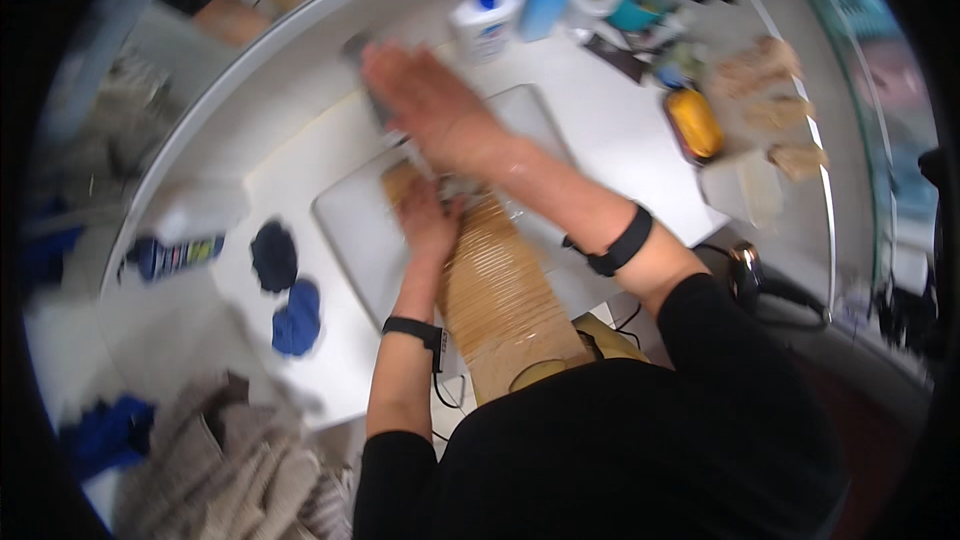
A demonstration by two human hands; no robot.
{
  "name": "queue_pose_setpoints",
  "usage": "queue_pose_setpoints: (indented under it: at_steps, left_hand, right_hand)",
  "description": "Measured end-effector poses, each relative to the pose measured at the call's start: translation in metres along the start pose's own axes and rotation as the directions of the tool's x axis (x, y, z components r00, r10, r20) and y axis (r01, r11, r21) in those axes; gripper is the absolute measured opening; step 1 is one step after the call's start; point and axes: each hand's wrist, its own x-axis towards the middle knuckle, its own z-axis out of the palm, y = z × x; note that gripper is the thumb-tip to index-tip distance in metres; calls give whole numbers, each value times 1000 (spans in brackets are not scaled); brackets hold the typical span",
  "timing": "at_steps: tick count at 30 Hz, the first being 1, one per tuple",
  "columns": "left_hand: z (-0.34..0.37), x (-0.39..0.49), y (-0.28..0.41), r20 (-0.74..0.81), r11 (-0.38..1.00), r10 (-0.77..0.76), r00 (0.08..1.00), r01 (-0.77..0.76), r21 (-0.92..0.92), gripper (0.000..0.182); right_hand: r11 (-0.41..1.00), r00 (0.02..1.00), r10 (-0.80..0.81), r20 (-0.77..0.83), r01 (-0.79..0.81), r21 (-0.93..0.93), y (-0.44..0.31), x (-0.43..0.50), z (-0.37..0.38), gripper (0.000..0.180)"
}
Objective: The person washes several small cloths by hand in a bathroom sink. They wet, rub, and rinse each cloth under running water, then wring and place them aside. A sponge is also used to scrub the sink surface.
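Note:
A ribbed wooden washboard (499, 270) slants out of a white sink basin (349, 240) towards my body. My left hand (427, 221) lies at the washboard's upper left edge, its thumb apart from the fingers. Beside it is a small wet greyish-white bunch (466, 187), perhaps cloth or suds; whether my fingers grip it is unclear. Blurred by motion, my right hand (435, 101) is stretched out over the grey faucet (367, 82) behind the basin, fingers extended and nothing seen in them. Whether it touches the faucet cannot be told. Both wrists wear black straps.
A white pump bottle (487, 22) and a blue bottle (546, 0) stand behind the basin. Yellow soap (697, 124) sits at the right. Small dark (274, 255) and blue (296, 319) cloths lie left, near a dark bottle (180, 255). Towels (217, 457) are heaped lower left.

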Motion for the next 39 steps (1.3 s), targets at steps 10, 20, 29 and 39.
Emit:
queue_pose_setpoints:
  at_steps: [10, 20, 29, 39]
  left_hand:
    - [-18, -42, 0, -14, 974, 179, 984, -179, -139, 73]
    - [-37, -76, 29, -158, 957, 137, 978, -172, -235, 60]
    - [-52, -67, 17, 31, 790, -312, 950, 277, -547, 25]
    - [-11, 10, 4, -233, 949, 50, 971, -119, -293, 30]
  right_hand:
    - [572, 679, 615, -401, -734, -365, 121, -166, -119, 49]
    - [382, 517, 842, -154, -773, -507, 208, -271, -158, 67]
    - [557, 649, 634, -420, -760, -334, 145, -242, -140, 60]
    - [-402, 291, 699, 653, -595, 696, 48, -186, -44, 49]
